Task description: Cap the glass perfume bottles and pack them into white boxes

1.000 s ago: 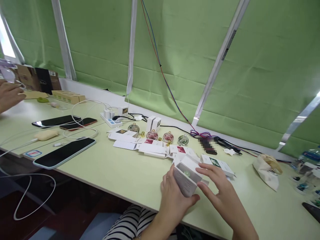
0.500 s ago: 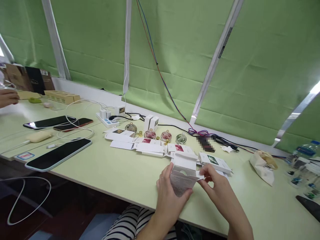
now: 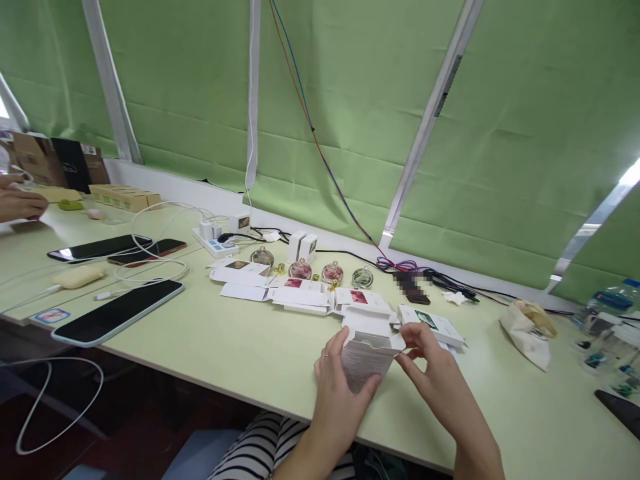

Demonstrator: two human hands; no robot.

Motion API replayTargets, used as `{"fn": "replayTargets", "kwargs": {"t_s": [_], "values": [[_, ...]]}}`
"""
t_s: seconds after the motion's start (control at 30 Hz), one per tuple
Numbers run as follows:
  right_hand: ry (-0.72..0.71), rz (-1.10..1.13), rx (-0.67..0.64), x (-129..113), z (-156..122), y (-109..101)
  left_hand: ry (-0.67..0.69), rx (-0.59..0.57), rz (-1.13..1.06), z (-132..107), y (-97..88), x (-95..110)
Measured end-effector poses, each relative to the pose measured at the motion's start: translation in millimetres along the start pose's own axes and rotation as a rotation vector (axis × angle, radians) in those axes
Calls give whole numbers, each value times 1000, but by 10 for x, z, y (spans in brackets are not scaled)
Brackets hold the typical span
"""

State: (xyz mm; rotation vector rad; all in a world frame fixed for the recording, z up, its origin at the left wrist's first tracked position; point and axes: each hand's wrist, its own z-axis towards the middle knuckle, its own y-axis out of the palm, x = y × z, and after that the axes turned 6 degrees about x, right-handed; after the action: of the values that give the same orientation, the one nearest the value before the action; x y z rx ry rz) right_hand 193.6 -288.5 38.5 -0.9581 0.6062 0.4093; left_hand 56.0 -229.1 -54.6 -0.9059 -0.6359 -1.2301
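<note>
A small white carton [image 3: 367,367] with fine print stands open at the top, with its flaps up. My left hand [image 3: 336,380] is closed around it, thumb on the near side and fingers on the left. At its right edge, my right hand [image 3: 431,360] pinches a side flap. Behind lie unfolded white boxes [image 3: 300,295] with small pictures, and one with a green picture [image 3: 431,324] is by my right fingers. Beyond them are round glass bottles, among them a pink bottle [image 3: 333,272] and a green bottle [image 3: 363,277]; small gold caps [image 3: 316,277] lie between.
Phones [image 3: 123,310] and white cables lie at the left, near a power strip [image 3: 215,245]. White closed boxes [image 3: 303,247] stand at the back. A cloth pouch [image 3: 525,333] and clear containers [image 3: 605,353] are at the right. Another person's hand [image 3: 20,203] shows far left.
The carton's right flap has moved up and outward with my right fingers. My left hand keeps its hold. At far left, the other person's hand has shifted right and slightly down.
</note>
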Motion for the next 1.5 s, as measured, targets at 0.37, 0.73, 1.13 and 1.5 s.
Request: {"fn": "replayTargets", "kwargs": {"t_s": [0.37,0.73,1.13,1.5], "values": [[-79,-61,-135,-37,-34,-34,-73,-252,-373,610,-361,371],[-80,-67,-139,-36,-34,-38,-254,-229,-504,643,-247,456],[-187,-57,-167,-39,-25,-38,174,-303,-110,674,-468,446],[-137,-130,-164,-37,-58,-42,40,-283,-17,708,-472,451]]}}
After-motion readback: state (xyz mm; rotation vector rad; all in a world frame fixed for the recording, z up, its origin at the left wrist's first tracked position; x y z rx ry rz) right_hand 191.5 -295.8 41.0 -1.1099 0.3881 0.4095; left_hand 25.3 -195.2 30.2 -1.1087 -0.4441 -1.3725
